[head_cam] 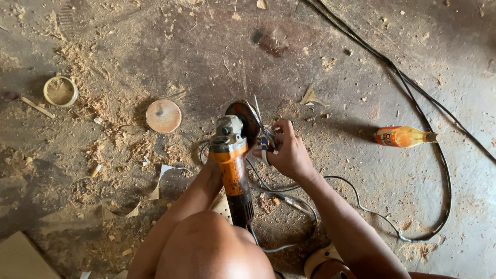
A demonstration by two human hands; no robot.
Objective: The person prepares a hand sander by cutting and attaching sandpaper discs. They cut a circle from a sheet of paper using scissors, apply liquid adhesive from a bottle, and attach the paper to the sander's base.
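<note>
Angle grinder [233,160]: orange plastic body, grey metal head, dark round disc, upright over a dusty concrete floor [361,77]. Right hand [289,152] pinches a slim tool at the disc; left hand [209,168] mostly hidden behind the body, grip indiscernible. Nearby: round wooden disc [163,115].

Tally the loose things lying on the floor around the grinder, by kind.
Round wooden disc: 1
Small round tin: 1
Orange bottle lying on its side: 1
Black cable: 1
Total: 4
</note>
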